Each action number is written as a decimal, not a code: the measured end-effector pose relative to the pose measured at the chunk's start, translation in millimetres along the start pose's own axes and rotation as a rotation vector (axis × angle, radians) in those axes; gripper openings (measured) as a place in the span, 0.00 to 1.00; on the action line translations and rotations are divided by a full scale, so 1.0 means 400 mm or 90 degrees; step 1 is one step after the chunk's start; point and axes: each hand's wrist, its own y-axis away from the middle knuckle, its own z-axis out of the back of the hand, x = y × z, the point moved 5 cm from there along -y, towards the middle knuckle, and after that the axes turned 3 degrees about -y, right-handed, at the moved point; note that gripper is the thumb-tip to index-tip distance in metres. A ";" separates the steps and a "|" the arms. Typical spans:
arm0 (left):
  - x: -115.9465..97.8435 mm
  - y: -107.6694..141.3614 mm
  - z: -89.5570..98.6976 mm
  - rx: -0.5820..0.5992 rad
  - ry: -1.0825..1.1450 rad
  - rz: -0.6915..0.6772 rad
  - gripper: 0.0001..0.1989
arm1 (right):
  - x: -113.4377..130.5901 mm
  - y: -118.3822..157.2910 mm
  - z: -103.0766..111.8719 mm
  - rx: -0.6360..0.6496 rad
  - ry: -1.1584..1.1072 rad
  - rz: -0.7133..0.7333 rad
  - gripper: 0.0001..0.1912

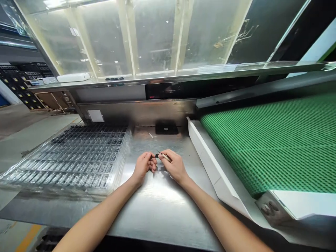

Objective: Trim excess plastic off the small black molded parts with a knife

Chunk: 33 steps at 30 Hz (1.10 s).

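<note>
Both my hands are held close together above the metal table (147, 217). My left hand (145, 166) has its fingers closed on a small black part (156, 155), which points toward the other hand. In my right hand (173, 164) is a thin pale-handled tool (166, 158), pinched between thumb and fingers, with its fine dark tip at the black part. Whether the tip touches the part is too small to tell. Details of the part are partly covered by the fingertips.
Stacked clear plastic trays (78, 157) with dark parts stand on the left. A black box (166, 128) lies at the back of the table. On the right, a white guard (210, 168) borders the green conveyor belt (275, 140). A shelf (147, 80) crosses above.
</note>
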 end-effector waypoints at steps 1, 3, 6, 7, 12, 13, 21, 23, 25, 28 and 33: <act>-0.004 0.002 -0.001 -0.002 0.002 0.001 0.31 | -0.002 -0.001 0.005 -0.014 -0.001 -0.002 0.12; -0.010 0.006 -0.003 0.000 0.002 0.005 0.29 | -0.005 -0.002 0.008 -0.026 0.000 -0.007 0.12; -0.015 0.010 -0.005 0.002 -0.002 0.006 0.27 | -0.006 0.001 0.005 -0.025 0.002 -0.017 0.12; -0.015 0.011 -0.005 0.002 -0.003 0.006 0.27 | -0.005 0.003 0.004 -0.025 0.001 -0.021 0.12; -0.009 0.009 -0.013 0.012 -0.036 -0.005 0.31 | -0.018 0.009 0.006 -0.044 -0.009 -0.069 0.14; -0.006 0.009 -0.017 0.019 -0.047 -0.008 0.32 | -0.023 0.009 0.006 -0.045 -0.014 -0.080 0.15; 0.015 0.003 -0.008 -0.025 -0.083 -0.080 0.34 | -0.022 0.012 -0.006 -0.002 0.031 -0.068 0.14; 0.017 0.000 0.001 -0.040 -0.089 -0.094 0.32 | -0.012 0.013 -0.009 0.018 0.057 -0.042 0.12; 0.018 -0.004 0.007 -0.044 -0.093 -0.097 0.32 | -0.006 0.012 -0.011 0.024 0.072 -0.025 0.09; 0.018 -0.010 0.013 -0.039 -0.103 -0.105 0.32 | -0.005 0.009 -0.011 0.010 0.075 -0.017 0.06; 0.017 -0.010 0.009 -0.004 -0.125 -0.115 0.31 | -0.014 0.005 -0.011 0.001 0.055 -0.012 0.07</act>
